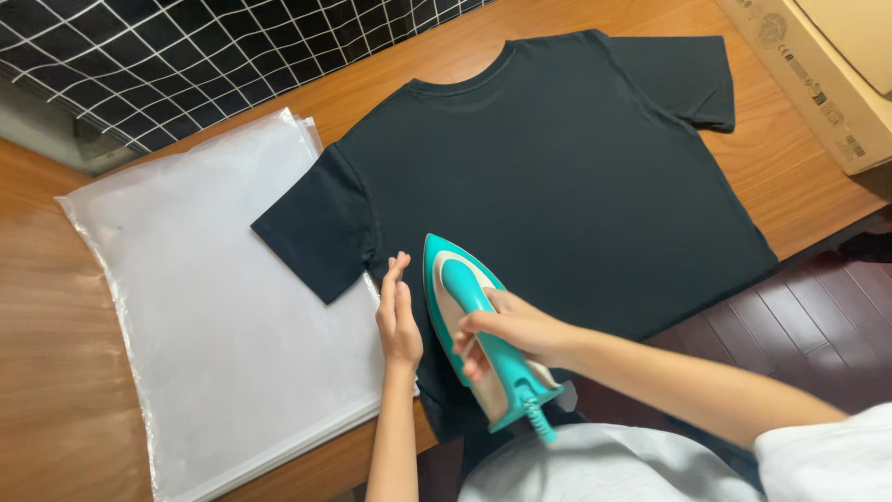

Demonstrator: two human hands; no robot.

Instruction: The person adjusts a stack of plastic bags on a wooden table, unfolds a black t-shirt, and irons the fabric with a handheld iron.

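Note:
A black T-shirt (567, 158) lies spread flat, back up, on a wooden table (56, 307). My right hand (516, 330) grips the handle of a teal and cream iron (465, 321) that rests on the shirt's lower left part, its tip pointing away from me. My left hand (398, 316) lies flat on the shirt just left of the iron, fingers together and stretched out, holding nothing.
A stack of clear plastic bags (214, 307) lies to the left, under the shirt's left sleeve. A cardboard box (822, 74) stands at the table's far right. A black grid-patterned cloth (177, 56) lies at the top left. Dark wooden floor (808, 321) shows at right.

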